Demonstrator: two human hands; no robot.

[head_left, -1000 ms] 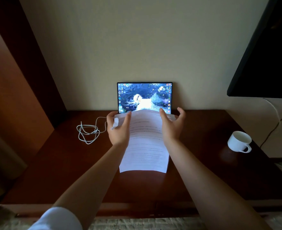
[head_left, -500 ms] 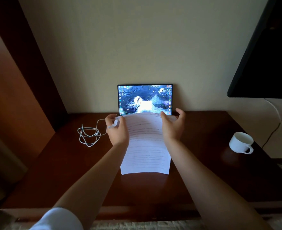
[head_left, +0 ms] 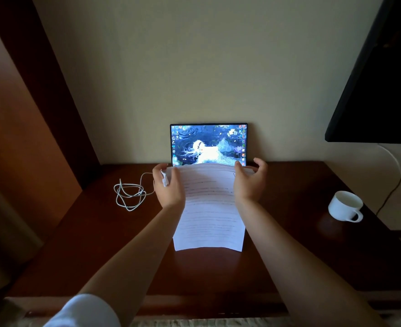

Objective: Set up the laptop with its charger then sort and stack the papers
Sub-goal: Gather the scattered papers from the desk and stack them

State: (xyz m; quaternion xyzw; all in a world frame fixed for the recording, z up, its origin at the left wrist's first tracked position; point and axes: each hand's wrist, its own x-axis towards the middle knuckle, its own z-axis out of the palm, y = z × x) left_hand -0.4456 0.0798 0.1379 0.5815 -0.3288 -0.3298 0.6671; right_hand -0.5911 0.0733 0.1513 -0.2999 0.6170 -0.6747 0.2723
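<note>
Before the laptop, both hands' grips, left and right, clasp the papers.

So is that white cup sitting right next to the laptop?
No, the white cup stands apart at the desk's right side, far from the laptop at the wall.

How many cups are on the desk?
1. The white cup stands at the right side of the desk, far from the papers. No other cup shows.

Dim room: cream wall, dark wooden desk, black wall-mounted screen upper right.
</note>
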